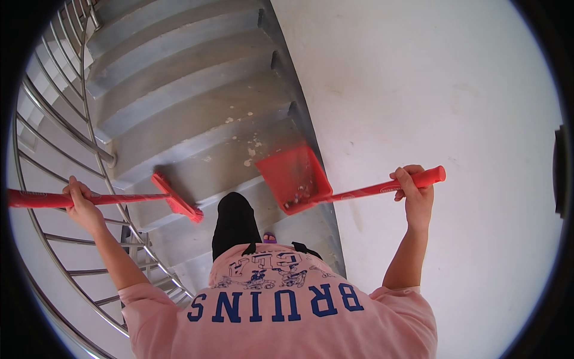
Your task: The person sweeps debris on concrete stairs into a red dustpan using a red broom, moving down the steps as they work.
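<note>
My left hand (84,205) grips the red handle of a broom (177,202), whose bristled head is over a stair step to the left of my black-clad leg. In my right hand (411,188) is the red handle of a long-handled dustpan (287,172). The dustpan is over the steps at the right, close to the wall, with its mouth facing up and to the left. Small bits of debris (309,193) lie inside it near the handle end. Whether the pan or the bristles touch the step, I cannot tell.
Grey concrete stairs (188,76) curve away ahead, with pale flaked patches (251,150) on the nearer steps. A metal railing (83,89) runs along the left. At the right stands a white wall (426,89) with a dark skirting band (309,121).
</note>
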Demonstrator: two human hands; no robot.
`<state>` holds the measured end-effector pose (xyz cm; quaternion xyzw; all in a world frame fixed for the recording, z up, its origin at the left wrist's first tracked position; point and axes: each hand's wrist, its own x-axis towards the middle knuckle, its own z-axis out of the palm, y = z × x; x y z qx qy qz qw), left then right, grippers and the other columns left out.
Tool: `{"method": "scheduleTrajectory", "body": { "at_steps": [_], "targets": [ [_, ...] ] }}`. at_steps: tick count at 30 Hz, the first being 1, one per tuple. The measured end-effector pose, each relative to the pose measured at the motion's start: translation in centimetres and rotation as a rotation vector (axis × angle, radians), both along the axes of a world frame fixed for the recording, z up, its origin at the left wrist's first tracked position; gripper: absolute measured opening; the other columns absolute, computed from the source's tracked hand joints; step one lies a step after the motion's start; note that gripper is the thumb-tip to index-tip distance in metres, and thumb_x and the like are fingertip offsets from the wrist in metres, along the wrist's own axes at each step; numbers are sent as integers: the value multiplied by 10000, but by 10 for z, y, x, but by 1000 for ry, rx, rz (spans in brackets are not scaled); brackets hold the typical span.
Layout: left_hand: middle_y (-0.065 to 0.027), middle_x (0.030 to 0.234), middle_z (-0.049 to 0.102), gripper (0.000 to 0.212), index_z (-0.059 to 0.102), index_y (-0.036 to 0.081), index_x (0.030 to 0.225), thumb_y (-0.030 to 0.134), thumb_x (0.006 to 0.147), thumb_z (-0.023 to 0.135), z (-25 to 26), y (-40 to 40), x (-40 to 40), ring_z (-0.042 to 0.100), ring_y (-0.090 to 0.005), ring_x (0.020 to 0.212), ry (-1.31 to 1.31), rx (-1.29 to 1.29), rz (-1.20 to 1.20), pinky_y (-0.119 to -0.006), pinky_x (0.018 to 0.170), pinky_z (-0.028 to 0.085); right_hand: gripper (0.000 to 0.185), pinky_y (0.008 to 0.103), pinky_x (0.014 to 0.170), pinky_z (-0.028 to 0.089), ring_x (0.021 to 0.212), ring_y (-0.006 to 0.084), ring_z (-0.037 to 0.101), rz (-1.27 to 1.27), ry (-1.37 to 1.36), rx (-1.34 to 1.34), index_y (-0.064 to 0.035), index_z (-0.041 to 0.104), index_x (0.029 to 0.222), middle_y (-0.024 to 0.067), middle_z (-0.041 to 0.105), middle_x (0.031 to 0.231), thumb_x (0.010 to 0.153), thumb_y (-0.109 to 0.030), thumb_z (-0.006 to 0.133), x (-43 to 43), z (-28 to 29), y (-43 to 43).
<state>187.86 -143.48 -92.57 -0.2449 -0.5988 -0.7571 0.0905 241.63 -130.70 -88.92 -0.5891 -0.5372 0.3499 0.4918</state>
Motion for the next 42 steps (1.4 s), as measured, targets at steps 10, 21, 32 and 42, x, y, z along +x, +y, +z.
{"method": "scheduleTrajectory", "body": {
  "at_steps": [10, 21, 32, 42],
  "targets": [
    [22, 537, 360, 300, 396, 95, 621, 178, 859, 558, -8, 3, 0, 292, -66, 503, 42, 2, -27, -224, 481, 230, 154, 197, 455, 367, 520, 45, 435, 15, -61, -215, -42, 565, 731, -21, 494, 608, 784, -166, 640, 18, -73, -8],
    [14, 538, 376, 300, 389, 96, 610, 149, 861, 544, -7, 4, 2, 303, -67, 490, 74, 13, -30, -214, 476, 251, 182, 233, 493, 367, 525, 71, 442, 33, -96, -252, -32, 558, 731, -8, 483, 582, 784, -186, 640, 19, -147, 0],
    [12, 538, 382, 289, 412, 87, 620, 169, 862, 546, -7, 8, 8, 323, -71, 497, 51, -21, -25, -221, 477, 265, 166, 238, 548, 395, 569, 81, 480, 62, -102, -254, -28, 566, 743, 3, 526, 612, 783, -172, 637, 17, -175, 20],
    [13, 543, 397, 294, 413, 91, 621, 180, 856, 567, -5, 10, 11, 332, -70, 498, 19, -9, -47, -217, 478, 271, 183, 265, 615, 425, 629, 127, 520, 56, -187, -242, -9, 566, 751, 46, 558, 647, 783, -178, 628, 13, -182, 29]
  ]
}}
